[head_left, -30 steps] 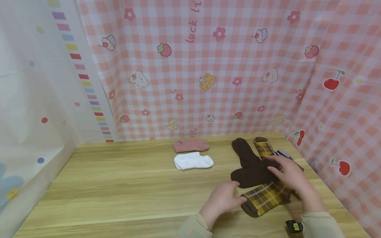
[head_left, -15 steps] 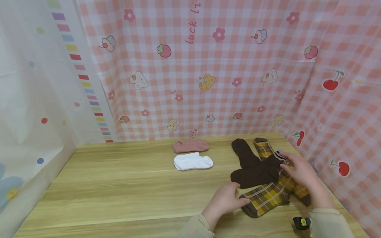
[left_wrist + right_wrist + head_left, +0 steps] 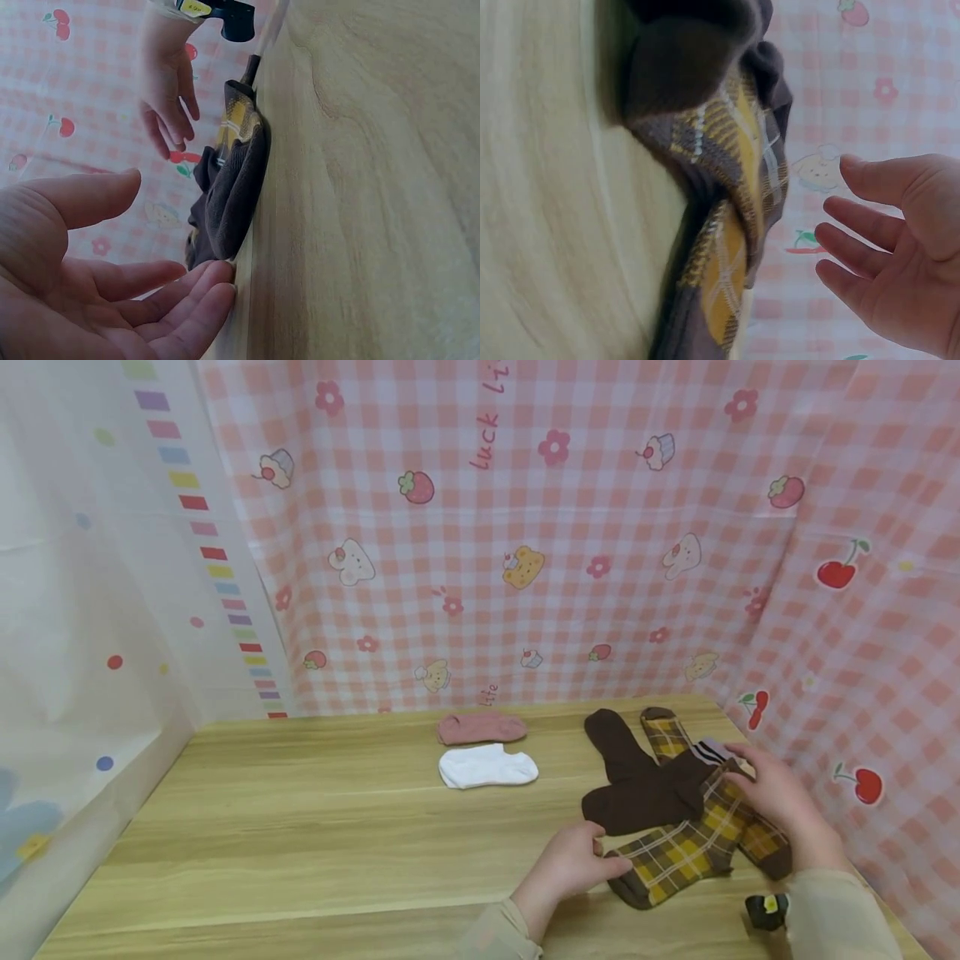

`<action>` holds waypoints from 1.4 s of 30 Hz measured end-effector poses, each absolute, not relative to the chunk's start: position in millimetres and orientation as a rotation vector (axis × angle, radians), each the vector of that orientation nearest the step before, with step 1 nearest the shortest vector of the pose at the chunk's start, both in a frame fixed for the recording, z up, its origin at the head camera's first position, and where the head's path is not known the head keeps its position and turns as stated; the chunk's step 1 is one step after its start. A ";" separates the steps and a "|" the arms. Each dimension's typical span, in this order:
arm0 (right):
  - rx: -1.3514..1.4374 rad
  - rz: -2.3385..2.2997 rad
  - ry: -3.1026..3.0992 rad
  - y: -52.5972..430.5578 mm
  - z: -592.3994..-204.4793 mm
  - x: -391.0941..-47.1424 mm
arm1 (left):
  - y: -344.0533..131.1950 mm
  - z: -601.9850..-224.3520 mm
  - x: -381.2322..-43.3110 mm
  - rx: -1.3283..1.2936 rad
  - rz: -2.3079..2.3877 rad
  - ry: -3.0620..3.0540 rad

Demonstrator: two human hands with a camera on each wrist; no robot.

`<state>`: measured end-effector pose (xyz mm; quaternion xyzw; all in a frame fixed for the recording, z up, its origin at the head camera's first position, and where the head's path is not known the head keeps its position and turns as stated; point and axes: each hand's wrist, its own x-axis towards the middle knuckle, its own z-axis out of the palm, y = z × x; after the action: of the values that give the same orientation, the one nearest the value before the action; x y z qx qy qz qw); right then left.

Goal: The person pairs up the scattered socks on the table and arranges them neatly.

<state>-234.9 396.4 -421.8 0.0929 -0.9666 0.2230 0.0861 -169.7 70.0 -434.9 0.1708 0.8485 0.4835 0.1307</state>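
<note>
A pair of dark brown socks (image 3: pixel 637 806) lies crossed over yellow-and-brown plaid socks (image 3: pixel 675 860) on the right of the table in the head view. Beside the brown toe and the plaid toe is my left hand (image 3: pixel 562 864), its fingers relaxed and holding nothing. In the left wrist view its fingertips (image 3: pixel 217 274) are right at a dark sock end. My right hand (image 3: pixel 776 789) hovers by the striped grey cuff (image 3: pixel 712 750). The right wrist view shows its palm and fingers loosely extended, apart from the plaid fabric (image 3: pixel 742 150).
A folded white ankle sock (image 3: pixel 487 767) and a folded pink sock (image 3: pixel 482 727) lie further back near the middle of the wooden table (image 3: pixel 300 827). Pink checked cloth (image 3: pixel 480 610) hangs behind and at the right. A black strap (image 3: pixel 767 912) is at my right wrist.
My right hand has moved right, off the brown socks, uncovering the striped cuff and more of the plaid socks. The left hand has stayed almost in place.
</note>
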 end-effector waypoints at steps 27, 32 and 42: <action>0.259 0.495 -3.038 403.5 -437.1 -257.3 | 77.2 -444.1 -171.6 0.366 1.591 2.337; 0.286 0.417 -3.041 399.2 -436.2 -259.0 | 79.3 -447.4 -171.3 0.359 1.643 2.321; 0.376 0.260 -3.004 399.6 -438.5 -261.1 | 88.8 -452.0 -169.5 0.369 1.645 2.344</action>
<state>-261.1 399.6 -438.5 0.1235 -0.9873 0.0853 0.0515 -169.5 88.8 -452.0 0.1268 0.8053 0.5651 0.1267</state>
